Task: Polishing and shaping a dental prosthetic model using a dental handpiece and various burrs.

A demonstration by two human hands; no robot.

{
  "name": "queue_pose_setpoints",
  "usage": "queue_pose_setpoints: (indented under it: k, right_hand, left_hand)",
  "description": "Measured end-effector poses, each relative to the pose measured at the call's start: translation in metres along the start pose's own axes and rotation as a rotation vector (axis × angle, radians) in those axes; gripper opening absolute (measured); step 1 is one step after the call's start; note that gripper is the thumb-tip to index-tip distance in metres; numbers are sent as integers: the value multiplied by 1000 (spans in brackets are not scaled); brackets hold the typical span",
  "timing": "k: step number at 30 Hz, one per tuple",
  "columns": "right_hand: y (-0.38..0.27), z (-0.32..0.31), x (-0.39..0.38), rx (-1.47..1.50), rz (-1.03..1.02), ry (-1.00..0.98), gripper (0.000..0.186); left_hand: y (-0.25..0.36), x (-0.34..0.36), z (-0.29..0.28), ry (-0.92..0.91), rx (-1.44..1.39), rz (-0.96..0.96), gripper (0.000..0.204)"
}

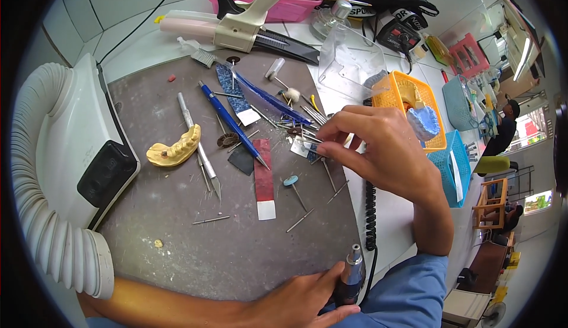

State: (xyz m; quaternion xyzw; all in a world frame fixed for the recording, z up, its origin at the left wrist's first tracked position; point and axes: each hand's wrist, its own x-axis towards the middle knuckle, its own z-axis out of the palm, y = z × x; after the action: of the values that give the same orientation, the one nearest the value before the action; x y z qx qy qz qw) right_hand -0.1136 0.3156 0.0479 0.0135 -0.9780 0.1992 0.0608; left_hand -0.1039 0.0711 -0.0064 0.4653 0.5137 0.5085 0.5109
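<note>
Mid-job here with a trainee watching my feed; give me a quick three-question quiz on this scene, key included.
1. Which of the person's hands holds the handpiece?
2. True or false: the red strip lies to the right of the knife.
3. Fill in the colour: the orange basket holds a tan piece and a ____ piece.

Key:
1. The left hand.
2. True.
3. Blue.

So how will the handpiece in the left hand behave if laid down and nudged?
The handpiece looks apt to roll: its barrel is rounded. Probably rigid and fairly heavy for its size, given the metallic nose. The coiled black cord might tug on it, though any connection isn't visible.
</note>
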Motion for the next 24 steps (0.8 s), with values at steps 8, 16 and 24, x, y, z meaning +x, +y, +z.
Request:
queue_pose_setpoints:
  k: [8,16,24]
  right_hand:
    - [2,8,34,-250,-111,56,20]
    - [15,4,32,-336,-19,247,7]
    - [18,11,-4,-254,0,120,20]
  left_hand:
    - [1,2,1,-19,-20,14,60]
    - [3,1,-1,-34,-19,-34,60]
    - [3,4,-3,-124,14,-152,59]
